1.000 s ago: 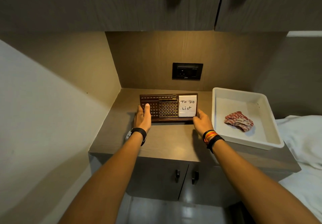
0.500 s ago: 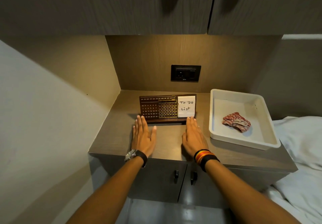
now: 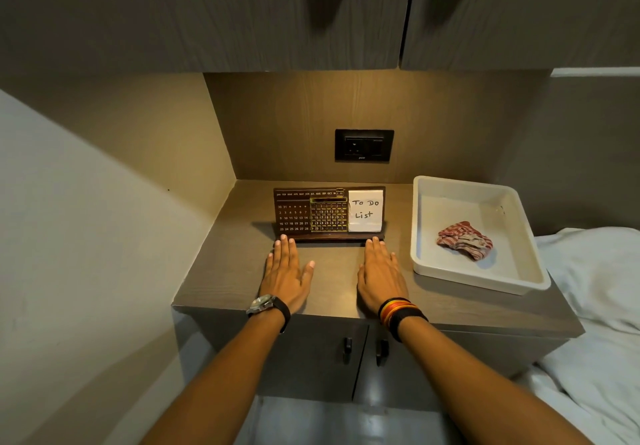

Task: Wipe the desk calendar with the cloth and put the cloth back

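A dark brown desk calendar (image 3: pixel 304 214) stands upright at the back of the cabinet top, with a white "To Do List" note on its right part. A crumpled red-and-white striped cloth (image 3: pixel 464 241) lies in the white tray (image 3: pixel 429 271) to the right. My left hand (image 3: pixel 285 271) and my right hand (image 3: pixel 379 273) rest flat, palms down, on the cabinet top just in front of the calendar, fingertips at its base. Both hands hold nothing.
The grey-brown cabinet top (image 3: pixel 225 271) sits in a corner, with a wall on the left and a black socket panel (image 3: pixel 363 145) on the back wall. Overhead cupboards hang above. White bedding (image 3: pixel 599 292) lies to the right. Two door knobs (image 3: pixel 363 351) sit below the front edge.
Both hands let go of the calendar's sides, drew back toward me and settled flat on the cabinet top. The calendar and cloth have not moved.
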The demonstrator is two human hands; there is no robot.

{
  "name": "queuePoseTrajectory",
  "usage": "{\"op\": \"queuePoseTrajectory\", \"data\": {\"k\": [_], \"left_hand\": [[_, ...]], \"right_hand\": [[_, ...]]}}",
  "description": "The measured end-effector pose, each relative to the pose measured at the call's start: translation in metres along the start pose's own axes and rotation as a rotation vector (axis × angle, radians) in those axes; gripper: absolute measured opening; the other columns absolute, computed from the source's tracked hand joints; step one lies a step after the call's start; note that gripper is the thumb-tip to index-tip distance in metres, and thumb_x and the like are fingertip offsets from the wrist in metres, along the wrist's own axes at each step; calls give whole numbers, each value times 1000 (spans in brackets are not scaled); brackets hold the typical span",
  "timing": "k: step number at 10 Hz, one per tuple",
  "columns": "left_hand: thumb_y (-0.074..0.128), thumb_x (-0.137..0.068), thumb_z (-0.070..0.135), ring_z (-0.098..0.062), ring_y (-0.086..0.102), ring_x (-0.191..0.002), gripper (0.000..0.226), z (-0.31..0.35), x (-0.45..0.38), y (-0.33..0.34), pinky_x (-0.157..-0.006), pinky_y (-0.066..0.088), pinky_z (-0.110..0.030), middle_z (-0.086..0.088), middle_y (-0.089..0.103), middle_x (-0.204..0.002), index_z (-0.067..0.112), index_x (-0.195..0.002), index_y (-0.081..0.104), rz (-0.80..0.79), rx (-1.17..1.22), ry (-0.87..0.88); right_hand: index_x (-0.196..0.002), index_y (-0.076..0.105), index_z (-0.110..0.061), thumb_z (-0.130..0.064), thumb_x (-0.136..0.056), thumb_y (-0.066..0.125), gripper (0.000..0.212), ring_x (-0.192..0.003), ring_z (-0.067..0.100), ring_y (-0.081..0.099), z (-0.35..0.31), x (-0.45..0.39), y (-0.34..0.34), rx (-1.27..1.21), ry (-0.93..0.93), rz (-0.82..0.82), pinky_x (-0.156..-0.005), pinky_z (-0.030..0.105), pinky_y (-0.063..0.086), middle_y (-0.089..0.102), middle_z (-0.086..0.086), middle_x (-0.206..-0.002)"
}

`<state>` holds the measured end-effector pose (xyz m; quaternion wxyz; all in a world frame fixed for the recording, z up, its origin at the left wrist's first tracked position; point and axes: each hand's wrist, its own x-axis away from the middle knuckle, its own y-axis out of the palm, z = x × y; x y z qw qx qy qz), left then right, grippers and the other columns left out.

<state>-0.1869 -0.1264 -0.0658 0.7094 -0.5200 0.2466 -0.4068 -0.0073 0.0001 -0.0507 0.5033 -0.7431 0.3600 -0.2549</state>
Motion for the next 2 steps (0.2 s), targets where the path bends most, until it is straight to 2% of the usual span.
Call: {"op": "queuePoseTrajectory", "data": {"k": [2], "left_hand": [[17, -105, 55, -21, -11, -158, 74, 5, 13, -12, -127, -5, -38, -7, -15, -170, 14, -161, -11, 88, 37, 50]], "right_hand": [[-162, 15, -16, -29, -106, 36, 62, -158, 19, 13, -12, 36, -17, -193, -52, 18, -128, 39, 10, 16, 6, -170]]}}
